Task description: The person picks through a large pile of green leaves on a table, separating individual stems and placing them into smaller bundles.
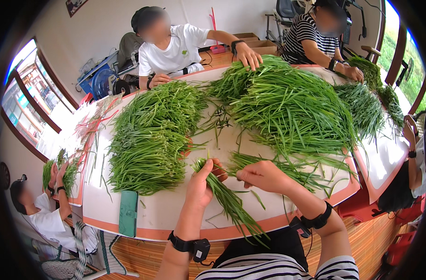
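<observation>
My left hand (203,181) is closed round a bunch of long green leaf stalks (224,200), like chives, whose tips hang down toward the table's near edge. My right hand (260,176) is just to the right, fingers curled and pinched above some loose stalks (297,172); whether anything is between the fingertips is hard to make out. A big heap of greens (292,109) lies beyond my right hand, and neat rows of trimmed bunches (147,158) lie to my left. A green phone case (128,213) rests at the near left of the white, orange-edged table (171,234).
Two co-workers (161,51), (311,37) work across the table, their hands at the greens. Another person (45,210) at the left holds greens, and a person's arm (411,140) shows at the right. More greens (362,107) cover the right end. Red stools (399,252) stand on the floor.
</observation>
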